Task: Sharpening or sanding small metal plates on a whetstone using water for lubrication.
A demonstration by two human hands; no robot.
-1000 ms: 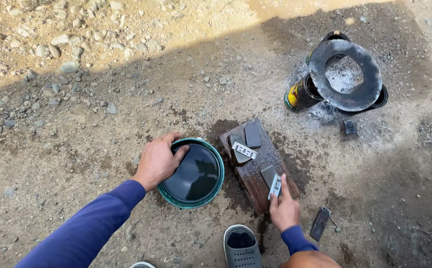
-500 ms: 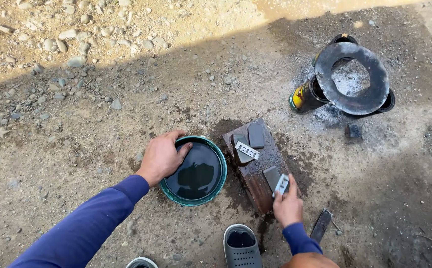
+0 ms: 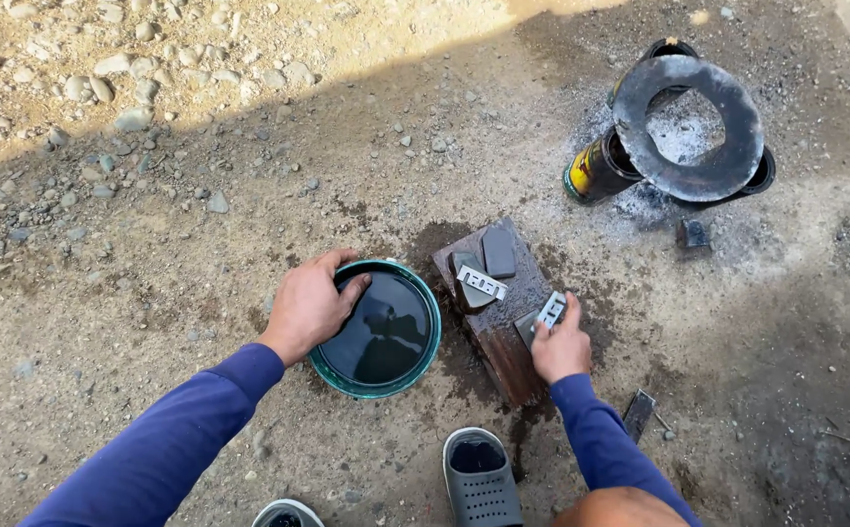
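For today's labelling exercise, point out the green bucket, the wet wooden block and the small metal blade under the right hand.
green bucket (image 3: 428,348), head view, right rim.
wooden block (image 3: 508,346), head view, bare wet top face.
metal blade (image 3: 551,311), head view, its pale flat face.

The left hand (image 3: 306,307) curls its fingers (image 3: 347,293) over the green bucket's rim (image 3: 415,361); the right hand (image 3: 562,346) pinches a small metal piece (image 3: 551,310) on the wet block (image 3: 503,342).

I have a single head-worn view, looking steeply down at dusty, gravelly ground (image 3: 152,244) from about standing-to-crouching height. It faces forward past my own blue sleeves, with grey rubber sandals (image 3: 482,478) at the bottom edge and a sooty round metal stove (image 3: 688,127) at upper right.
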